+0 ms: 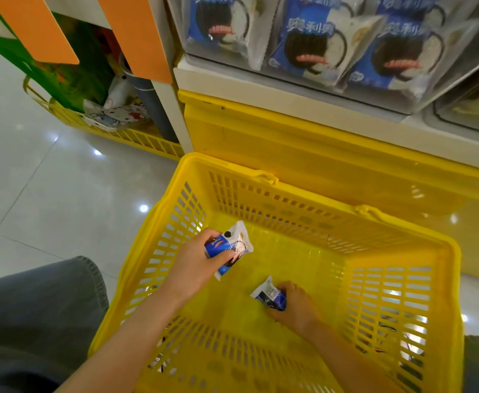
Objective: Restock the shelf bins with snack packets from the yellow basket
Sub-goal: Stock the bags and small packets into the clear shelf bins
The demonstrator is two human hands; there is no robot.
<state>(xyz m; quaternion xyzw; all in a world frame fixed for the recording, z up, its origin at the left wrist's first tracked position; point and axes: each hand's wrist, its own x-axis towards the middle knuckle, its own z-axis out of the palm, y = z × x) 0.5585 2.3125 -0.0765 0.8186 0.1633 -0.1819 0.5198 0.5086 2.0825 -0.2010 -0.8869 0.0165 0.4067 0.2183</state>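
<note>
Both hands in basket [261, 177]: left hand [195, 259] grips packet [237, 245], right hand [296, 309] grips second packet [269, 296] at its bottom. 奥利奥 printed on bin packs [309, 49]; glossy tile floor [48, 194].

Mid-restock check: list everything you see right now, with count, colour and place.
yellow basket: one, yellow, on the floor below the shelf
snack packets: two showing, blue and white, inside the basket, one per hand, other
shelf bin: one, clear, above the basket
stocked packets: several, blue and white, in the bin
shelf base: one, yellow, behind the basket
second basket: one, yellow, floor at left, holding goods
orange panels: two, orange, upper left
floor: pale glossy tiles
trouser leg: grey, lower left
left hand: grip on one packet
right hand: grip on the other
</note>
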